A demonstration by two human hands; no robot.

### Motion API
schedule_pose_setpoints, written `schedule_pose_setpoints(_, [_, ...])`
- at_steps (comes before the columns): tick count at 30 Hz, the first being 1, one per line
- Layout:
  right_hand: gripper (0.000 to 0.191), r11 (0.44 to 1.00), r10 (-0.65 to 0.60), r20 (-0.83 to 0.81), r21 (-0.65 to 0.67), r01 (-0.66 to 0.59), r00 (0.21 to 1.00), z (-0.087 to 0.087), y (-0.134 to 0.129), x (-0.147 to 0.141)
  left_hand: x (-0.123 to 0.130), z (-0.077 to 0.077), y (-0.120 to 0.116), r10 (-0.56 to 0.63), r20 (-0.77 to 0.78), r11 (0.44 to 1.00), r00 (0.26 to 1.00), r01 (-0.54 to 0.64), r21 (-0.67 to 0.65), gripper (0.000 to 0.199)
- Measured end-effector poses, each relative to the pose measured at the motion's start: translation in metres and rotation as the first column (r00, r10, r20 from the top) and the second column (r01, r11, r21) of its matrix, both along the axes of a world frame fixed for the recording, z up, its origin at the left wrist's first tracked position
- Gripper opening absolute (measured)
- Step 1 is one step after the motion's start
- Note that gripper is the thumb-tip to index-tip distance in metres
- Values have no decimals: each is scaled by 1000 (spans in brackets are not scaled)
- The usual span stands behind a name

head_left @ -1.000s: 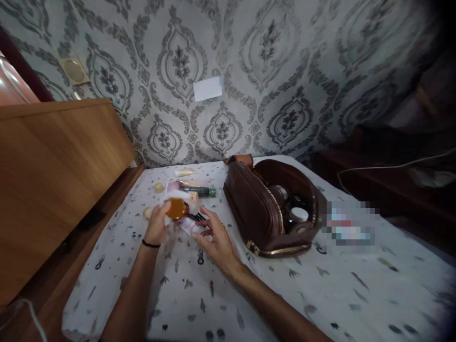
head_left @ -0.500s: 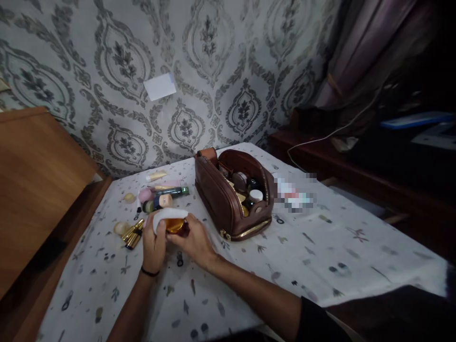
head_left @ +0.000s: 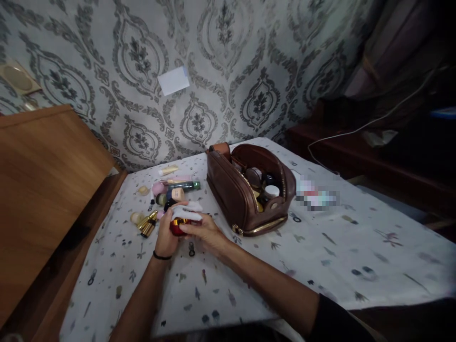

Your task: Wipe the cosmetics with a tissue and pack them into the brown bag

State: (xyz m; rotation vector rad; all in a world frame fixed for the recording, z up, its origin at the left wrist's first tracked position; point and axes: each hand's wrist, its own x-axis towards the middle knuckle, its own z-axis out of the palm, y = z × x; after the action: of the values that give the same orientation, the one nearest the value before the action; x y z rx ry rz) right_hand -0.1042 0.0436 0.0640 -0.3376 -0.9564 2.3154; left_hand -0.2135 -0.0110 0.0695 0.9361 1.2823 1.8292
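My left hand (head_left: pixel 166 240) is closed around the side of a small shiny red-and-gold container (head_left: pixel 177 229), whose exact kind I cannot make out. A white wipe or tissue (head_left: pixel 187 211) lies over its top. From the other side, my right hand (head_left: pixel 210 232) grips the same container and the wipe, thumb across the front. Just left of my hands lie gold lipstick tubes (head_left: pixel 147 223) beside a round pale item (head_left: pixel 136 217). To the right stands an open brown toiletry bag (head_left: pixel 228 194) with several jars inside, one with a white lid (head_left: pixel 271 191).
Behind my hands lie a peach-capped bottle (head_left: pixel 176 194), a green tube (head_left: pixel 181 186), a pink round item (head_left: pixel 158 188) and a cream tube (head_left: pixel 168 170). A blurred-out packet (head_left: pixel 317 194) sits right of the bag. A wooden panel (head_left: pixel 53 166) borders the left side.
The container has turned in my hands, showing more red where amber-gold showed before. The white wipe has shifted and looks more crumpled. The whole view has swung slightly left.
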Motion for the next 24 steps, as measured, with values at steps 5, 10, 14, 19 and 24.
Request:
schedule_pose_setpoints(5, [46, 984, 57, -55, -168, -66, 997, -1, 2, -1, -2, -1, 1, 16, 13, 1000, 1000, -16, 9, 37])
schedule_pose_setpoints(10, [39, 969, 36, -43, -243, -45, 998, -9, 1, -5, 0, 1, 2, 119, -31, 993, 992, -119, 8, 30])
schedule_pose_setpoints(14, [42, 976, 49, -23, -210, -53, 999, -11, -4, -6, 1, 2, 2, 182, -68, 983, 981, -183, -14, 33])
schedule_pose_setpoints(19, [52, 992, 1, 71, -123, 7, 997, -15, -5, -9, -1, -3, 0, 271, -95, 961, 958, -274, -24, 30])
schedule_pose_setpoints(24, [52, 1000, 14, 127, -26, -11, 992, -16, -2, -7, -3, -12, 6, 394, 0, 919, 919, -394, -7, 20])
